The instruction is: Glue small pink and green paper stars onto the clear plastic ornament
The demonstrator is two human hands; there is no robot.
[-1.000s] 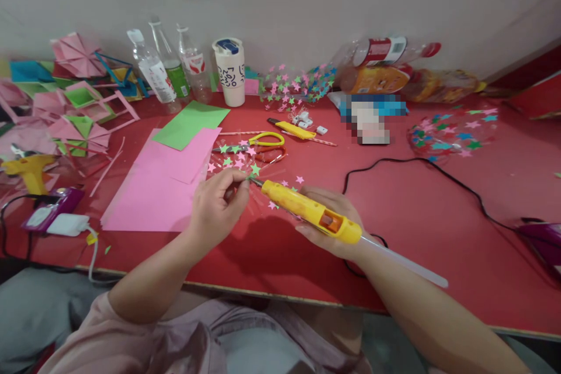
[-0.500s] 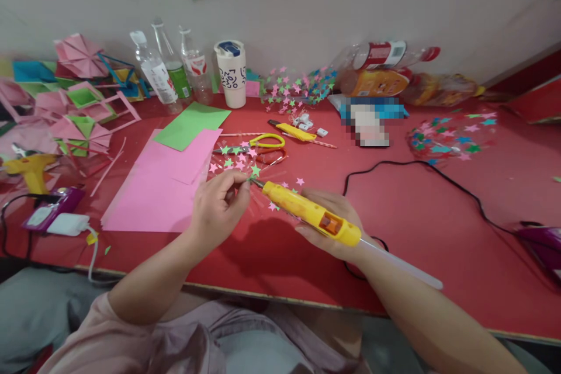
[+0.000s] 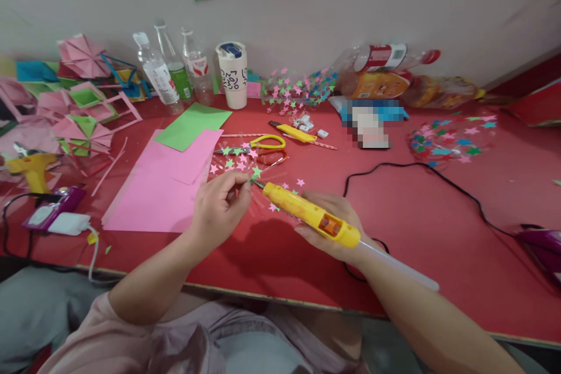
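My right hand is wrapped round a yellow glue gun with a clear glue stick poking out of its back. The nozzle points left at my left hand. That hand is closed in a pinch on a small green paper star right at the nozzle tip. Loose pink and green stars lie on the red table just beyond both hands.
Pink paper and green paper lie left. Yellow scissors, a yellow cutter, bottles, a cup and folded paper crafts stand behind. A black cord crosses right. Another glue gun lies far left.
Almost nothing has moved: both hands keep their hold, with the glue gun nozzle still at the pinched star. The view has drifted very slightly.
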